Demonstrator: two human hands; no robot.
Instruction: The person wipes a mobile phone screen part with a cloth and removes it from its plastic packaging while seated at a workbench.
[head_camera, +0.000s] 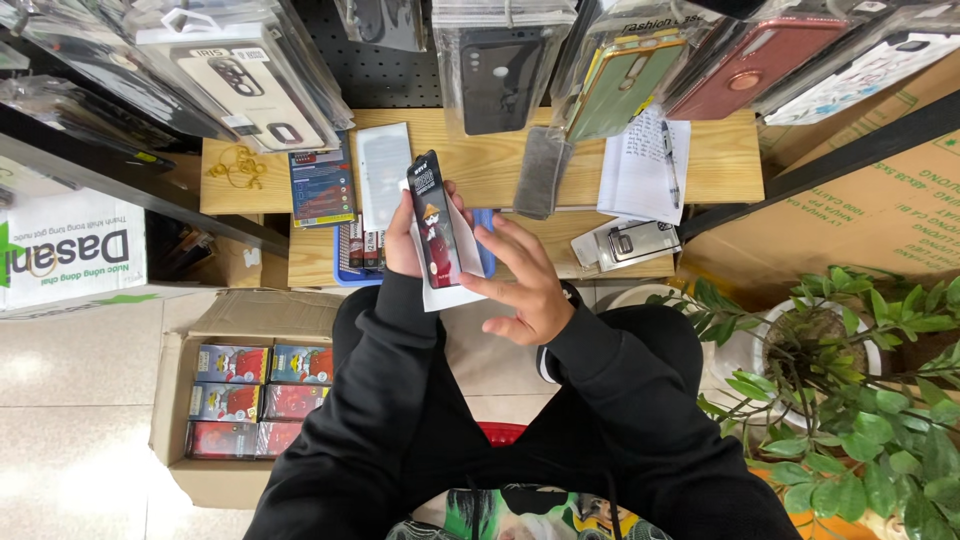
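A pale wooden surface (480, 160) spans the upper middle of the frame before a dark pegboard wall (375, 70), with glossy cream floor tiles (70, 400) at lower left, an open cardboard box (175, 400) beside them, and a leafy potted plant (850, 400) at lower right.
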